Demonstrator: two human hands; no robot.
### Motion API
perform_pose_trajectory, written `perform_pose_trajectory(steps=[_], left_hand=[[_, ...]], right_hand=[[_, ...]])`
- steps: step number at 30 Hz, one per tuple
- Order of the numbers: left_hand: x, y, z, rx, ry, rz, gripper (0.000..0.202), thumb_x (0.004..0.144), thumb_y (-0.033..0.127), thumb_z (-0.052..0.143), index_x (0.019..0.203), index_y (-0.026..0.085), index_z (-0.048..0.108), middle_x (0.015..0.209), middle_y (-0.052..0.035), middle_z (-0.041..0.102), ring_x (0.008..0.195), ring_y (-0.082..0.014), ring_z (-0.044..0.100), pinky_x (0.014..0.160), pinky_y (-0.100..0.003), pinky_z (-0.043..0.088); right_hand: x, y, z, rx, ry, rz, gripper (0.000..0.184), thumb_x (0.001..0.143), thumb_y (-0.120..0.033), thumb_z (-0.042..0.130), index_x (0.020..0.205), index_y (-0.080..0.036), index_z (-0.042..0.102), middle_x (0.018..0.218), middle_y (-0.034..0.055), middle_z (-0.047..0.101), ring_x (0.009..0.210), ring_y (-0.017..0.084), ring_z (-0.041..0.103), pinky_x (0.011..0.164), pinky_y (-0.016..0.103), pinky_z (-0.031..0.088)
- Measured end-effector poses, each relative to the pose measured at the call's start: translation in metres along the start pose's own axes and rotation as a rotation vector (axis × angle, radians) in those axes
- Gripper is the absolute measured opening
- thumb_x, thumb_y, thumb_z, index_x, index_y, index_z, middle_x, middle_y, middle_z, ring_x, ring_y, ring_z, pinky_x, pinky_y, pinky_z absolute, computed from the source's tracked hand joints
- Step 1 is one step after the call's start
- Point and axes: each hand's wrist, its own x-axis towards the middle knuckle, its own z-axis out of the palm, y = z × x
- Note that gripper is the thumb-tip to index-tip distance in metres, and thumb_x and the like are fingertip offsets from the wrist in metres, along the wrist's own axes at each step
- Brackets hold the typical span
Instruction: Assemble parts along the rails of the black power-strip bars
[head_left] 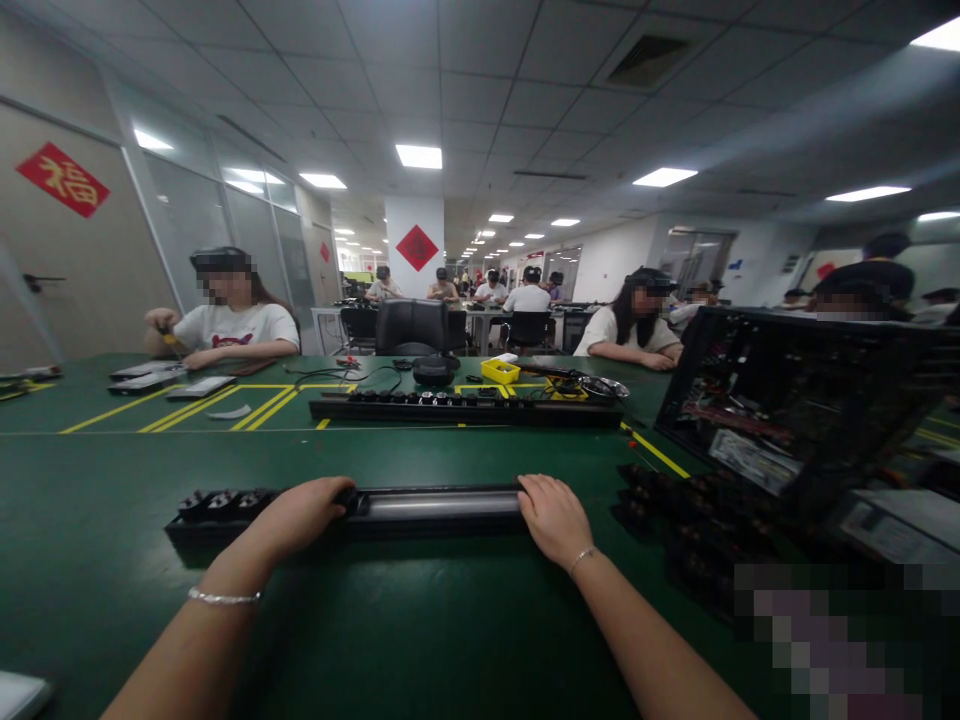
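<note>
A long black metal channel [442, 505], its inside bare and shiny along the middle, lies across the green table in front of me. Several black socket-like modules [221, 503] sit in its left part. My left hand [304, 515] reaches over the channel, fingers closed on a black module [349, 497] at the end of that row; the hand hides part of the row. At the other end, my right hand [553, 515] has its fingers curled over the channel's right end, gripping it.
A similar filled channel [465, 408] lies farther back. To the right are a pile of dark modules [690, 520] and an open computer case [802, 400]. A yellow bin [500, 371] and cables stand behind. Co-workers sit at left [236, 325] and right [634, 325].
</note>
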Motion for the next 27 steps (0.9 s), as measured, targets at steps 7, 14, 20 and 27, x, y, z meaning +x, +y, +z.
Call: perform_pose_trajectory(steps=[7, 14, 20, 27], left_hand=[[0.0006, -0.0022, 0.0065, -0.078, 0.015, -0.003, 0.043, 0.076, 0.026, 0.04, 0.116, 0.02, 0.053, 0.12, -0.0083, 0.056, 0.105, -0.0203, 0.055, 0.092, -0.031, 0.04], [0.0021, -0.0076, 0.008, -0.166, -0.043, -0.068, 0.043, 0.075, 0.031, 0.044, 0.117, 0.024, 0.05, 0.11, -0.0062, 0.062, 0.098, -0.0209, 0.058, 0.085, -0.031, 0.042], [-0.001, -0.0052, 0.006, -0.191, -0.037, -0.053, 0.044, 0.076, 0.034, 0.042, 0.119, 0.025, 0.049, 0.111, -0.0058, 0.062, 0.098, -0.0213, 0.058, 0.084, -0.031, 0.042], [-0.0019, -0.0056, 0.0065, -0.245, -0.034, -0.052, 0.043, 0.076, 0.037, 0.042, 0.117, 0.027, 0.05, 0.109, -0.0039, 0.063, 0.097, -0.0209, 0.059, 0.084, -0.031, 0.043]], right_hand=[[0.0006, 0.0, 0.0015, -0.014, 0.016, -0.001, 0.043, 0.089, -0.033, 0.027, 0.118, -0.019, 0.054, 0.119, 0.0058, 0.056, 0.113, 0.018, 0.045, 0.099, 0.034, 0.027], [0.0012, 0.0026, 0.0071, -0.038, 0.039, -0.019, 0.043, 0.089, -0.034, 0.026, 0.118, -0.018, 0.054, 0.118, 0.0057, 0.057, 0.112, 0.019, 0.046, 0.098, 0.033, 0.028], [0.0005, 0.002, 0.005, -0.036, 0.034, -0.012, 0.044, 0.089, -0.035, 0.024, 0.118, -0.019, 0.054, 0.119, 0.0062, 0.057, 0.112, 0.019, 0.046, 0.098, 0.033, 0.027], [0.0008, 0.0018, 0.0051, -0.044, 0.039, -0.02, 0.043, 0.089, -0.034, 0.026, 0.118, -0.019, 0.054, 0.118, 0.0062, 0.057, 0.112, 0.017, 0.046, 0.098, 0.032, 0.027]])
